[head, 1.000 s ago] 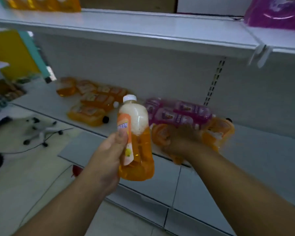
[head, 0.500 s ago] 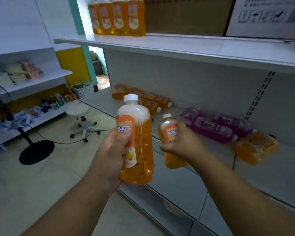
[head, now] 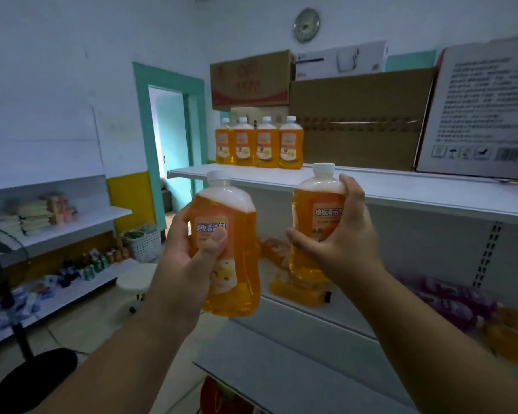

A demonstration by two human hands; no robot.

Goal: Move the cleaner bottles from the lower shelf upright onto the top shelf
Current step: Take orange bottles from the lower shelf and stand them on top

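Observation:
My left hand [head: 189, 255] grips an upright orange cleaner bottle [head: 237, 282] with a white cap. In my right hand [head: 338, 243] is a second upright orange bottle [head: 313, 210], its cap level with the front edge of the top shelf [head: 401, 189]. Several orange bottles [head: 259, 143] stand upright in a row at the left end of that shelf. On the lower shelf [head: 311, 312] more orange bottles [head: 296, 289] lie flat behind my hands, and purple bottles [head: 449, 297] and orange bottles [head: 512, 339] lie at the right.
Cardboard boxes [head: 359, 118] and a white printed box [head: 479, 112] fill the back of the top shelf. A white stool [head: 132, 282] and a fan base [head: 33, 380] stand on the floor at the left, beside side shelves [head: 57, 228] with goods.
Both hands have risen with their bottles toward the top shelf. My right hand picked its bottle off the lower shelf and turned it upright. My view has tilted up.

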